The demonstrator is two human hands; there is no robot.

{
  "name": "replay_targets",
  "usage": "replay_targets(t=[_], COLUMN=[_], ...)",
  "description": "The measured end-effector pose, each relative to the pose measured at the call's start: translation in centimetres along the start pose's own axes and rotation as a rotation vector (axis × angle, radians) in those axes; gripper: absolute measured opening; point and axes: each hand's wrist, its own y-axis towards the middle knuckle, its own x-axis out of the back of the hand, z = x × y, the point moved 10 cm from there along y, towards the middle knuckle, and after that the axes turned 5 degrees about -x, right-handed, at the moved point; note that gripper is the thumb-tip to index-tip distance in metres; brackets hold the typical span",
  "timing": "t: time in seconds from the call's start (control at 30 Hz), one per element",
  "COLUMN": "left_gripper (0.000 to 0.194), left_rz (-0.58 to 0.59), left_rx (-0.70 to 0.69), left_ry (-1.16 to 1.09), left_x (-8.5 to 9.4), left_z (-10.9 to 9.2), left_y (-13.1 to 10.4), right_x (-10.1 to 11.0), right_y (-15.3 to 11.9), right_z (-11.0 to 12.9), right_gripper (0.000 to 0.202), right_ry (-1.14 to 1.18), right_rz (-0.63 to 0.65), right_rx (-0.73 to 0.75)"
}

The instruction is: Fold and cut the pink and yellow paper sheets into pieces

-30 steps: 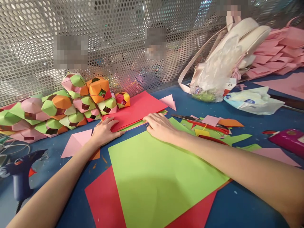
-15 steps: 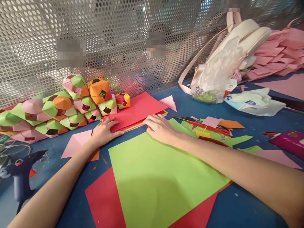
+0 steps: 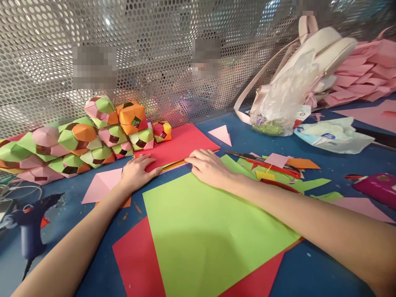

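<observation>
A stack of coloured paper sheets with a red one (image 3: 182, 142) on top lies at the back middle of the table. My left hand (image 3: 139, 171) rests at the stack's left front corner, fingers apart on the red sheet and thumb stretched along the front edge. With curled fingers, my right hand (image 3: 208, 167) pinches the front edge of the stack farther right. Yellow and orange layers show between the hands. Nearer to me, a large light green sheet (image 3: 213, 231) partly covers a red sheet (image 3: 136, 255); my right forearm passes over the green one.
Folded paper balls (image 3: 77, 136) are piled at the left against a perforated metal screen (image 3: 154, 49). A blue glue gun (image 3: 32, 222) stands at front left. At the right lie red-handled scissors (image 3: 278, 165), paper scraps, a tissue pack (image 3: 334, 136) and a pale backpack (image 3: 324, 45).
The red top sheet's front edge sits lower, and yellow and orange layers show where green was visible under it. Both hands stay at the stack; the view has shifted slightly.
</observation>
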Motion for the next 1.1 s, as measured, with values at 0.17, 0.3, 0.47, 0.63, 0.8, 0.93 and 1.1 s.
replay_targets(t=[0.17,0.3,0.47,0.63,0.8,0.93,1.1], left_gripper=[0.048,0.048,0.041,0.036,0.033,0.030,0.028], left_rz=[-0.022,-0.023,-0.013,-0.026,-0.069,-0.091,-0.102], left_rx=[-0.038,-0.052,-0.075,-0.068,-0.013,0.011,0.001], left_ry=[0.019,0.020,0.094,0.082,0.048,0.034,0.012], left_x=[0.2,0.1,0.1,-0.1,-0.2,-0.1,-0.3], left_z=[-0.3,-0.4,-0.8,-1.1,-0.6,0.0,0.2], left_y=[0.0,0.0,0.4,0.7,0.3,0.1,0.1], right_x=[0.0,-0.1,0.1,0.4,-0.7,-1.8,-2.1], right_y=[0.0,0.1,0.3,0.6,0.8,0.8,2.2], right_z=[0.1,0.2,0.0,-0.4,-0.5,-0.2,0.1], right_gripper=[0.040,0.049,0.049,0.037,0.031,0.031,0.026], right_ry=[-0.008,-0.020,-0.031,-0.046,-0.071,-0.120,-0.161], right_rz=[-0.009,-0.018,-0.039,-0.059,0.080,0.250,0.384], right_rx=[0.004,0.006,-0.008,-0.025,-0.049,-0.043,0.015])
